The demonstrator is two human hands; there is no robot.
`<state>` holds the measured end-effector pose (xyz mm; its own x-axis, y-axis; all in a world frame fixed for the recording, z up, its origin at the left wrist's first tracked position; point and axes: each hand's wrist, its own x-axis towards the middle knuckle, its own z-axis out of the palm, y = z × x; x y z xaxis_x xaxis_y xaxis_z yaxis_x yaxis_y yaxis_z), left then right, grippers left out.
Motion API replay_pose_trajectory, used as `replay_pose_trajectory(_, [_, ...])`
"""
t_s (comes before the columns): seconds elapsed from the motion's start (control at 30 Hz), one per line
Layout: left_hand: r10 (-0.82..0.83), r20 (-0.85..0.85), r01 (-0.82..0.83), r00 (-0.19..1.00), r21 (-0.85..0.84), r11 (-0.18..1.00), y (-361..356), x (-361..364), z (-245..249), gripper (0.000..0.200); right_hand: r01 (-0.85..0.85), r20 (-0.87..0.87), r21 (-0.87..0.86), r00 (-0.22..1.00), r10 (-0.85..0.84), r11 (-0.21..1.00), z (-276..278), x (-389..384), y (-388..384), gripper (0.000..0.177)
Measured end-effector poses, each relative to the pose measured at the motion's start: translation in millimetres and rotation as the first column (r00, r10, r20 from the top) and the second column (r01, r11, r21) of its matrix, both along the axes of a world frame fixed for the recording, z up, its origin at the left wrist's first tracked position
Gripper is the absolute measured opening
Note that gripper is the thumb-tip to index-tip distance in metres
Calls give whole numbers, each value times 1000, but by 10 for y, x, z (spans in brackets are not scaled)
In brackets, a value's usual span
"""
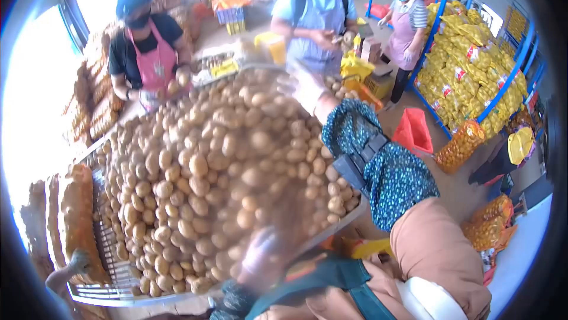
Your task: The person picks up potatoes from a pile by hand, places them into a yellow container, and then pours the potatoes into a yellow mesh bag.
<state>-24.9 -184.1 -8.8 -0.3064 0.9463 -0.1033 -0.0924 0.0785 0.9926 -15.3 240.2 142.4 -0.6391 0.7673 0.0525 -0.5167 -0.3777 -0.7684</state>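
A broad heap of potatoes (pixel 177 184) covers a slatted metal sorting table (pixel 118 267) in front of me. My right hand (pixel 305 88), in a pale glove, reaches out over the far right edge of the heap. Its fingers look stretched out, though blurred, and no potato shows in them. Close to my body, my left hand (pixel 260 261) is low over the near potatoes, also gloved. Motion smears its fingers, so their shape and any hold are hidden. Several potatoes between the two hands are blurred.
Across the table stand a person in a pink apron (pixel 155 62) and another in a pale apron (pixel 316 36). A co-worker's hand (pixel 77 261) is at the lower left by a filled sack (pixel 80 219). Right are a red bin (pixel 413 132) and stacked yellow net bags (pixel 467 65).
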Motion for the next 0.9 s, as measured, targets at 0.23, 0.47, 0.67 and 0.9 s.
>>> replay_pose_trajectory(0.23, [465,530,-428,709,-200,881,-77,-393,493,33,-217,572,487,811,-122,846,-1415,61,-862,43])
replay_pose_trajectory(0.47, [690,-257,-699,676,71,711,239,-1515,272,38,-518,655,755,630,-418,403,-1530,-79,-1528,52])
replay_pose_trajectory(0.67, [43,-985,-602,166,-67,795,1106,-2172,402,67,-722,813,583,511,-280,372,-1685,-459,-1555,63])
replay_pose_trajectory(0.9, [453,37,-452,891,-23,892,868,-1995,571,66,-260,223,-578,862,456,773,-1574,39,-1389,29])
